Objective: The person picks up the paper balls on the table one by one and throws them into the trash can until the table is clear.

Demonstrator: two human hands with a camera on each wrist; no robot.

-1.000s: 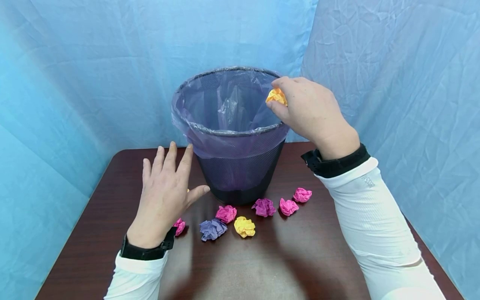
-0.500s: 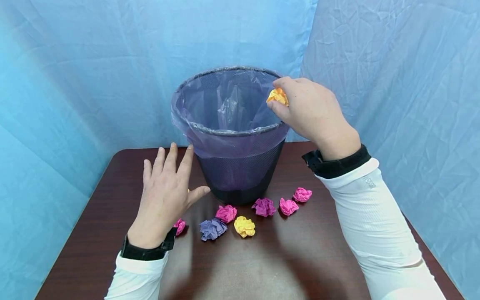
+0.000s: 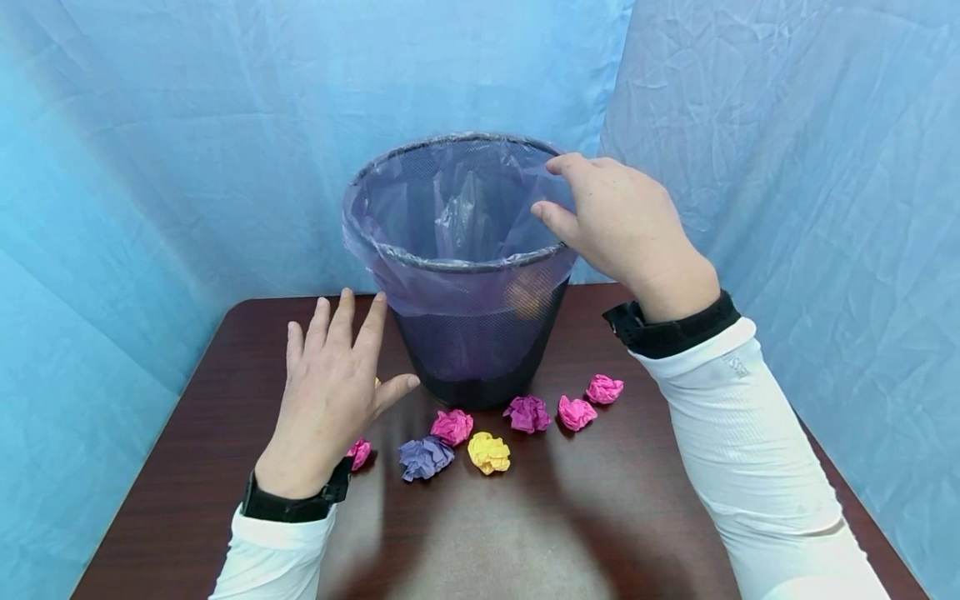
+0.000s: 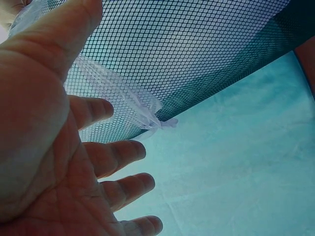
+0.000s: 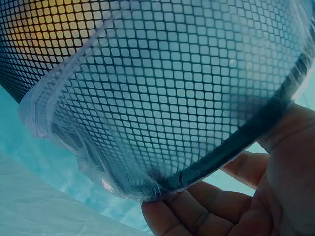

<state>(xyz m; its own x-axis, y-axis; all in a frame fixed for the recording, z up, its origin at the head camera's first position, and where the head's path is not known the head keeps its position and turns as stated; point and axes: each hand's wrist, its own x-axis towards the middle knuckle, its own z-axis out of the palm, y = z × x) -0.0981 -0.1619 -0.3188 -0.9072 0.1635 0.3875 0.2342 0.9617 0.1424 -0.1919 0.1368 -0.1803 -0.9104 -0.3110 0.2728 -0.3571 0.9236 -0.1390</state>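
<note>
A black mesh wastebasket (image 3: 480, 358) with a thin purple liner bag (image 3: 457, 287) folded over its rim stands on the table. Over its right rim my right hand (image 3: 626, 221) has thumb and index finger spread apart, nothing between them; the right wrist view shows the fingers right at the rim. Through the mesh and liner, an orange crumpled paper ball (image 3: 529, 293) shows blurred inside the basket, and as an orange patch (image 5: 54, 24) in the right wrist view. My left hand (image 3: 322, 396), fingers spread, is beside the basket's left side, palm towards the mesh (image 4: 172, 49) in its wrist view.
Crumpled paper balls lie before the basket: blue-violet (image 3: 426, 459), yellow (image 3: 489, 454), purple (image 3: 528, 414) and several pink ones, one pink ball (image 3: 360, 452) partly behind the left wrist. Blue cloth (image 3: 225, 150) hangs behind and beside the dark wooden table (image 3: 187, 483).
My right hand has let go of the orange paper ball, which has dropped from between thumb and finger into the basket. Both hands have stayed nearly in place.
</note>
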